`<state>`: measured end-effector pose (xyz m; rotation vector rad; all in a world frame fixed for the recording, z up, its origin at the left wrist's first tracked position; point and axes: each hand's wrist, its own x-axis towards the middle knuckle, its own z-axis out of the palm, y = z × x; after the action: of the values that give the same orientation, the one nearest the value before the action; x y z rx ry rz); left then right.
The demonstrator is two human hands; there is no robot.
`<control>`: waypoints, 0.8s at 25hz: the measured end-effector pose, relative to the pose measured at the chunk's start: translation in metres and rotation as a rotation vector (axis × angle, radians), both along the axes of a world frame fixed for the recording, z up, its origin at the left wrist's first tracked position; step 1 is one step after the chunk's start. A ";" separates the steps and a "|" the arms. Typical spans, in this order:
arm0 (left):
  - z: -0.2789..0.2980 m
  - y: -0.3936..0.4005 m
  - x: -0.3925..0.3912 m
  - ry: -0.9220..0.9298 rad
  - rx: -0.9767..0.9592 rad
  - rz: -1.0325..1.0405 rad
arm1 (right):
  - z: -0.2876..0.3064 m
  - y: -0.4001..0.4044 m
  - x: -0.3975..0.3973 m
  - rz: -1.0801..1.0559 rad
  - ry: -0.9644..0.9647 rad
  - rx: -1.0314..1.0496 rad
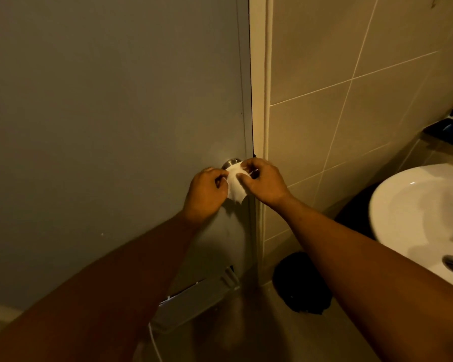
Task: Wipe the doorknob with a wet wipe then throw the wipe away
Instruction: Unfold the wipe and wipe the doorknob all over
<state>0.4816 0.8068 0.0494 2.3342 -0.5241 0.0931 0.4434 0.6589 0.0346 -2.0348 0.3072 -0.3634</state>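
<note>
1. Both our bare forearms reach up from the bottom edge toward the grey door [102, 100], meeting at its right edge where the doorknob [232, 162] sits.
2. Our left hand [207, 192] pinches the left edge of the wet wipe [236, 186] between thumb and fingers [221, 176]; our right hand [264, 181] pinches the right side, so both are closed on it.
3. We judge the two-handed hold serves to spread the sheet open before it goes over the knob; wiping looks not yet begun.
4. The wipe is white, thin and limp, hanging just below and in front of the knob; whether it touches the knob we cannot tell.
5. Only the knob's rounded, brushed-metal top shows above the wipe.
6. A dark, rounded bin [302, 283] stands on the floor below, near the glossy white sink [392, 205], probably where the wipe ends up.
</note>
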 end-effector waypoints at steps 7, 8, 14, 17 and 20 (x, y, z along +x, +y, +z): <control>0.076 0.027 0.028 -0.638 0.365 -0.272 | -0.001 0.006 -0.010 0.162 0.031 -0.404; 0.088 0.029 0.035 -0.809 0.461 -0.334 | 0.000 0.008 -0.010 0.187 0.063 -0.504; 0.163 0.039 0.075 -1.235 0.891 -0.327 | -0.004 0.027 0.006 0.079 0.113 -0.316; 0.170 0.044 0.081 -1.296 0.961 -0.360 | -0.012 0.049 0.009 -0.133 -0.005 0.264; 0.168 0.044 0.083 -1.352 1.011 -0.339 | -0.008 0.061 0.011 -0.251 -0.050 0.978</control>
<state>0.5647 0.8503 0.2171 2.7182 -1.9426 1.6210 0.4543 0.7202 0.0270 -1.0290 0.5775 -0.3250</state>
